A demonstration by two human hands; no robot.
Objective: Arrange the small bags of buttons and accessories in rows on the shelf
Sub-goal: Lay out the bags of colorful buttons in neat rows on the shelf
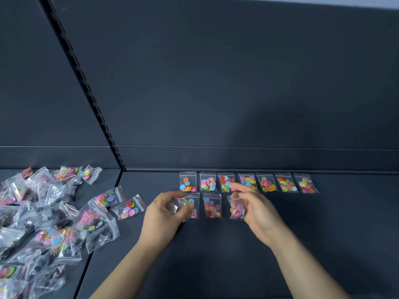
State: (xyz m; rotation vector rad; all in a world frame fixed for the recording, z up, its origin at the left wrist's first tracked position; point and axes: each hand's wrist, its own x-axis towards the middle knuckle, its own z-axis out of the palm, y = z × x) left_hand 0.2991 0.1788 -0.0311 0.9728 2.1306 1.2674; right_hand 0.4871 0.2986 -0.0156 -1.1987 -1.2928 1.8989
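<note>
Several small clear bags of coloured buttons lie in a back row (248, 182) along the dark shelf (323, 234). A second row in front holds two bags, one (193, 209) partly under my left hand and one (212, 205) beside it. My left hand (166, 212) has its fingers curled around a crumpled clear bag (176, 205) over the left end of that row. My right hand (254, 209) pinches another button bag (237, 209) just above the shelf, right of the second-row bags.
A large loose heap of button and accessory bags (43, 223) covers the left shelf section. Two stray bags (129, 207) lie near the seam between sections. A slotted upright (86, 87) and the dark back panel (237, 83) rise behind.
</note>
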